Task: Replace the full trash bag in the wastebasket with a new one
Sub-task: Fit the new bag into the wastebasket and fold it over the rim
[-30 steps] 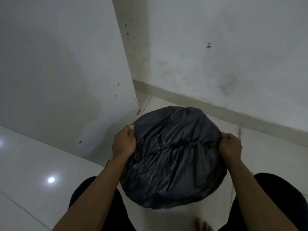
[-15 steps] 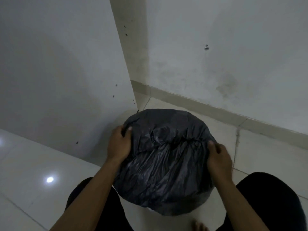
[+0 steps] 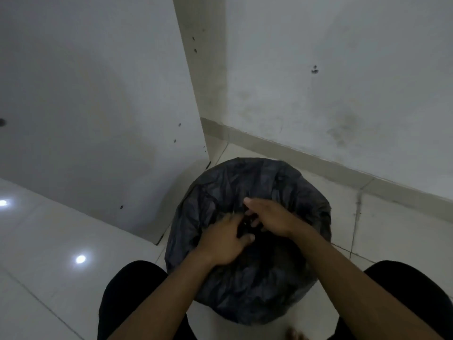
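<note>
Presently both hands meet over the middle of the crumpled black plastic trash bag [image 3: 247,285], which covers the round wastebasket beneath it; the basket's own wall is hidden under the film. The left hand [image 3: 220,244] lies palm-down with fingers curled into the gathered plastic; the right hand [image 3: 269,217] is half-closed, fingers bent toward the same dark bunch between the two. Whether either has a firm pinch on the film cannot be told, the centre being too dark.

Step in hand, as judged: gathering the bag's mouth to close it before lifting out. To do it well, draw the slack evenly from all round the rim toward the centre, keep the bunch tight in one hand, and twist or knot with the other, so nothing spills on the lift.

Position: bag directly below and around both hands, extending beyond them on every side, nearest the person's knees on the white tiled floor [image 3: 49,241], close to the wall corner ahead.
</note>
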